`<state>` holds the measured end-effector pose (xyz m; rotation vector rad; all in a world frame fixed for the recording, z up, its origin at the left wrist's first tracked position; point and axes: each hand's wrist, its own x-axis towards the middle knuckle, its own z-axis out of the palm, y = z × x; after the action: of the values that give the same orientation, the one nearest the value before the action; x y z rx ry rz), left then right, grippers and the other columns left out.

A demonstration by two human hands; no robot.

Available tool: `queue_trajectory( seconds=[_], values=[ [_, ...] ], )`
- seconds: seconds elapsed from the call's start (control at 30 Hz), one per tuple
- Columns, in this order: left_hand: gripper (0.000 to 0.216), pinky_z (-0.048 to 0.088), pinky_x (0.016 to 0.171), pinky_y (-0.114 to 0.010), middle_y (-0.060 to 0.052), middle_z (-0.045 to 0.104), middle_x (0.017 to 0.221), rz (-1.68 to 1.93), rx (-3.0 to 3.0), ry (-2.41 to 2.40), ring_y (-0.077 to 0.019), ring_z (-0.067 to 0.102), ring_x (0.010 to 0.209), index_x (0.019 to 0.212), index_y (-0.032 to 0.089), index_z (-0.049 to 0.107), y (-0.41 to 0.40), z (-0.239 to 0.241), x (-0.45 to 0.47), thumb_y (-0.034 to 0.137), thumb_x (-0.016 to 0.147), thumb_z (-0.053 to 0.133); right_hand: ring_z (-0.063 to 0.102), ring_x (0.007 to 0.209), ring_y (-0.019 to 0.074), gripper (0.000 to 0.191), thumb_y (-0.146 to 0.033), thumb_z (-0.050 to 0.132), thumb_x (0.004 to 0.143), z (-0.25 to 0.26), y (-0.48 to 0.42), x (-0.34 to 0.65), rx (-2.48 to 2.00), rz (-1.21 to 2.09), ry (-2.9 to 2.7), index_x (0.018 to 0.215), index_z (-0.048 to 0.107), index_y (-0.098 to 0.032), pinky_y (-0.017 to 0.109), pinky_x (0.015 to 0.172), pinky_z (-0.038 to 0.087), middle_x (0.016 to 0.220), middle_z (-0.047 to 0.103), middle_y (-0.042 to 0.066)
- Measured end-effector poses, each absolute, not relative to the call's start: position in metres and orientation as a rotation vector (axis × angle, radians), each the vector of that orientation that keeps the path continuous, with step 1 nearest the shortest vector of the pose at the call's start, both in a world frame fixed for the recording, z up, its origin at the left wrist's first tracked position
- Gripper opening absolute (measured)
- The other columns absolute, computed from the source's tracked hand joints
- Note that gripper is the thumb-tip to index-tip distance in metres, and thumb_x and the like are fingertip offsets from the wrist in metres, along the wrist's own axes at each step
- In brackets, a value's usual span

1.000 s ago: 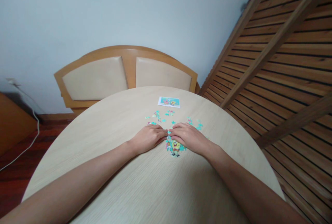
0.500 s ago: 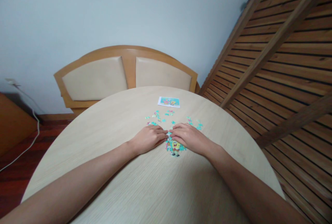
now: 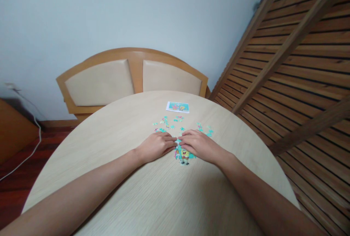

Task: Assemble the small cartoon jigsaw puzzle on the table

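A partly joined jigsaw puzzle (image 3: 185, 154) lies on the round table, showing a yellow cartoon figure on teal. My left hand (image 3: 160, 145) rests at its upper left, fingers together and bent, the tips on the puzzle's upper edge. From the other side my right hand (image 3: 201, 145) covers the puzzle's upper right, its fingers closed on that same edge. Only a narrow gap parts the two sets of fingertips, with a bit of teal and white puzzle between them. Both thumbs are mostly hidden, and so are the pieces beneath the fingers.
Loose jigsaw pieces (image 3: 165, 120) lie beyond my left hand, and more loose pieces (image 3: 209, 133) beyond my right. A picture card (image 3: 178, 107) of two cartoon figures sits farther back on the pale table (image 3: 131, 199). Behind it stands a padded bench (image 3: 138, 72); a slatted wooden panel (image 3: 295, 57) leans right.
Almost nothing differs. Both hands stay at the puzzle's upper edge, and the loose pieces and card lie as before.
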<state>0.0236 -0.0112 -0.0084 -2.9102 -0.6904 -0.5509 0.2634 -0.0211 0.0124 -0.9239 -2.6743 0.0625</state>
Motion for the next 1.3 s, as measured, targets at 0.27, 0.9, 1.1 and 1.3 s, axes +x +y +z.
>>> queue_trajectory(
  seconds=[0.27,0.9,1.1,1.3],
  values=[
    [0.028,0.052,0.091,-0.035,-0.008,0.072,0.118,-0.572,-2.933,-0.679,-0.0205,0.065,0.103,0.113,0.021,0.07,-0.014,-0.004,0.024,0.033,0.105,0.046,0.062,0.113,0.0249,0.015,-0.024,0.062,0.095,0.011,-0.021,0.266,-0.87,0.082,-2.676,0.099,0.076,-0.021,0.04,0.096,0.05,0.107,0.075,0.008],
    [0.026,0.051,0.096,-0.038,-0.008,0.071,0.114,-0.643,-2.946,-0.964,-0.0222,0.064,0.107,0.118,0.019,0.064,-0.011,-0.005,0.02,0.031,0.102,0.047,0.062,0.114,0.0242,0.034,-0.039,0.06,0.095,0.012,-0.027,0.271,-0.972,0.265,-2.555,0.123,0.065,-0.02,0.04,0.101,0.048,0.121,0.07,0.01],
    [0.025,0.05,0.101,-0.042,-0.01,0.068,0.121,-0.703,-2.882,-1.069,-0.0245,0.061,0.113,0.117,0.017,0.063,-0.01,-0.009,0.019,0.029,0.1,0.049,0.061,0.12,0.0276,0.041,-0.043,0.053,0.099,0.001,-0.018,0.28,-1.178,0.178,-2.479,0.131,0.061,-0.018,0.047,0.106,0.045,0.128,0.068,0.013],
    [0.027,0.05,0.098,-0.039,-0.008,0.068,0.119,-0.725,-3.016,-0.836,-0.0213,0.062,0.111,0.119,0.019,0.065,-0.014,-0.002,0.019,0.029,0.102,0.047,0.059,0.121,0.0241,0.029,-0.033,0.054,0.1,0.0,-0.013,0.285,-1.056,0.174,-2.481,0.123,0.067,-0.022,0.046,0.107,0.044,0.126,0.068,0.01]
  ],
)
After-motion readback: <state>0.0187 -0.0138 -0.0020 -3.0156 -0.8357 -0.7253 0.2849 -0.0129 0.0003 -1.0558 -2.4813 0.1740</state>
